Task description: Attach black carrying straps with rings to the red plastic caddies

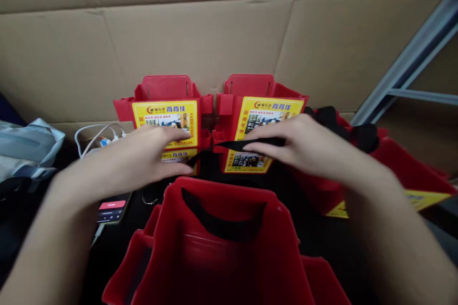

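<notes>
A red plastic tool box [229,190] stands right in front of me, its open top facing up. A black strap runs through slots in its back wall and sags inside as a loop [229,228]. Above the far rim, both hands grip black webbing strap [229,145]. My left hand [150,152] has one part between thumb and fingers, slightly blurred. My right hand [293,140] pinches another part, which stretches left toward the middle. Where the strap parts meet or cross, I cannot make out the detail.
Behind stand red boxes with yellow labels, a left one [164,124] and a right one [268,114], against a cardboard wall [196,47]. More red boxes with black straps [400,162] lie right. A phone [113,207], white cables [84,138] and a grey bag [28,145] are left.
</notes>
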### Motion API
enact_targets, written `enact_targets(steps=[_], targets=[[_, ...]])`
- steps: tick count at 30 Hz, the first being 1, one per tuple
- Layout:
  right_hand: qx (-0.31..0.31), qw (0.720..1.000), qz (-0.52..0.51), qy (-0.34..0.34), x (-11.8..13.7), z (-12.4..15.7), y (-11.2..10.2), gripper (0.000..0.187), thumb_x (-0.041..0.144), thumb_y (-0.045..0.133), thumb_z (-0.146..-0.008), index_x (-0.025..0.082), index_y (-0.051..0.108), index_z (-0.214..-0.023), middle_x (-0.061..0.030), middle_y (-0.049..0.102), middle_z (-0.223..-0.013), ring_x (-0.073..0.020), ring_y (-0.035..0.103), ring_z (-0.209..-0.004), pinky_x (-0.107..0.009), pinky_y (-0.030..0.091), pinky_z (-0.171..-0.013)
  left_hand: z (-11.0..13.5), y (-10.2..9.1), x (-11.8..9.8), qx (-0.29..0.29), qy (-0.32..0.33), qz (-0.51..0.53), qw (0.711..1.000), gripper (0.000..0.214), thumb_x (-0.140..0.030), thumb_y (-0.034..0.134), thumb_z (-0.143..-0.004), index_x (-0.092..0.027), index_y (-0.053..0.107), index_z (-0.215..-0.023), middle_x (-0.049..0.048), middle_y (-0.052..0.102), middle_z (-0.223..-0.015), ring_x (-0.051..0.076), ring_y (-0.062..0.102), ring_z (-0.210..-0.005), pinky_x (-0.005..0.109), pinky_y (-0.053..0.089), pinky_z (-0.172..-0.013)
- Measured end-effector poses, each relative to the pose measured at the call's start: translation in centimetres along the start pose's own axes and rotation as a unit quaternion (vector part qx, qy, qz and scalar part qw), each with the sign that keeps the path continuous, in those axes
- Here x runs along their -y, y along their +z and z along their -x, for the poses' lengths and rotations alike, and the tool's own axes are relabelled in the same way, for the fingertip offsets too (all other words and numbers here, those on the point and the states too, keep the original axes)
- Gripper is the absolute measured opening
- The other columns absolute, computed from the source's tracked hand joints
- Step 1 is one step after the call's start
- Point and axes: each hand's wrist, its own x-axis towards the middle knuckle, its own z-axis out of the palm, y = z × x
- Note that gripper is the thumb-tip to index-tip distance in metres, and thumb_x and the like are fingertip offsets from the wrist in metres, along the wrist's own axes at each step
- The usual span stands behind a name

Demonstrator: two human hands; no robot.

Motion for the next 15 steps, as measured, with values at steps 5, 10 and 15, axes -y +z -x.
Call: enact_targets(steps=[5, 10, 15], targets=[[0.009, 0.999, -0.030, -0.029, 2.4, -1.7, 2.1, 0.022, 0.037, 0.051, -0.082, 0.023, 0.066, -0.090, -0.0007, 0.068, -0.080, -0.0158, 0.061, -0.071, -0.025, 0.040, -0.065, -2.7, 1.8, -2.2, 0.105, 0.038, 0.111, 0.988, 0.021, -0.029, 0.051, -0.082, -0.017, 0.067, -0.089, 0.0011, 0.071, -0.084, 0.014, 0.064, -0.077, 0.024, 0.048, -0.072], [0.005, 0.999, -0.049, 0.009, -0.6, -1.0, 1.0, 0.029, 0.043, 0.051, -0.080, 0.018, 0.066, -0.079, -0.0033, 0.067, -0.077, -0.0163, 0.060, -0.068, -0.027, 0.040, -0.064, -1.5, -0.6, 0.4, 0.085, -0.068, 0.030, 0.994, 0.022, -0.035, 0.056, -0.077, -0.017, 0.068, -0.084, 0.0020, 0.070, -0.083, 0.016, 0.063, -0.073, 0.023, 0.046, -0.061], [0.016, 0.997, -0.069, -0.014, 1.3, -2.0, 2.5, 0.024, 0.038, 0.052, -0.081, 0.019, 0.067, -0.084, -0.0028, 0.068, -0.080, -0.0162, 0.060, -0.071, -0.026, 0.041, -0.066, -2.6, 1.4, -1.3, 0.139, 0.034, 0.096, 0.985, 0.037, -0.042, 0.057, -0.075, -0.017, 0.061, -0.102, 0.0027, 0.066, -0.094, 0.016, 0.060, -0.082, 0.024, 0.044, -0.069]])
